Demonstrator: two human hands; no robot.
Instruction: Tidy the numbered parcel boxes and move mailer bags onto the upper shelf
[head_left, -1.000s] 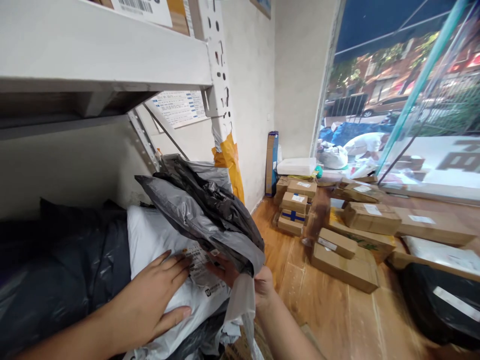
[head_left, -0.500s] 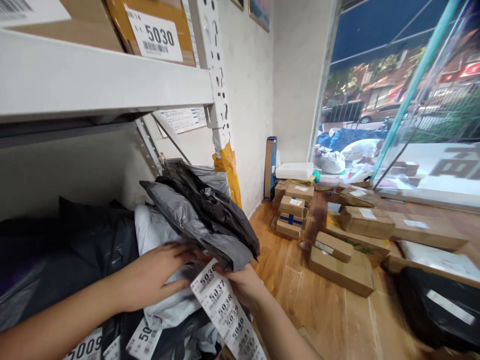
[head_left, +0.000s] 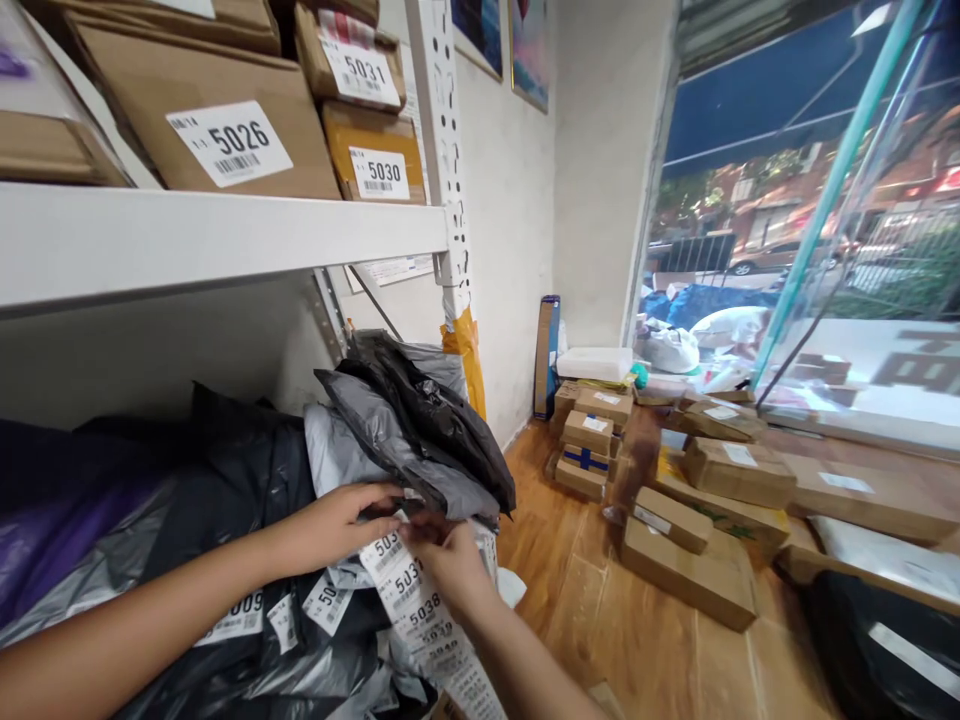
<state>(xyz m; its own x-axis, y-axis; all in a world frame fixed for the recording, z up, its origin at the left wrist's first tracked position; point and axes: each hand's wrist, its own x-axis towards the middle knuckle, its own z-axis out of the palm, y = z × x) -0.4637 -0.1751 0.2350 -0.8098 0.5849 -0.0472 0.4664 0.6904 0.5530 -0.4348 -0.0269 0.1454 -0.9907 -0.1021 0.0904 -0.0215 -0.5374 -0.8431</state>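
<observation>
Numbered white label strip [head_left: 416, 600] hangs from my right hand [head_left: 442, 560] in front of the grey plastic mailer bags [head_left: 405, 440] on the lower shelf — my left hand's [head_left: 341, 520] fingers pinch its top sticker, I judge to peel it, beside the white parcel [head_left: 337, 455].

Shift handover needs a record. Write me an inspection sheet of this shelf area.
Surface: white shelf above; lower bay packed with bags.
Job's things: label strip printed 5037, 5038, held at a grey mailer bag.
Clutter: black bags; labelled boxes 5026, 5030, 5031 above.
Hands: left hand and right hand both pinch the strip's top.
Cables: nothing seen.
Surroundings: cardboard parcels on the wooden floor; window to the street.
</observation>
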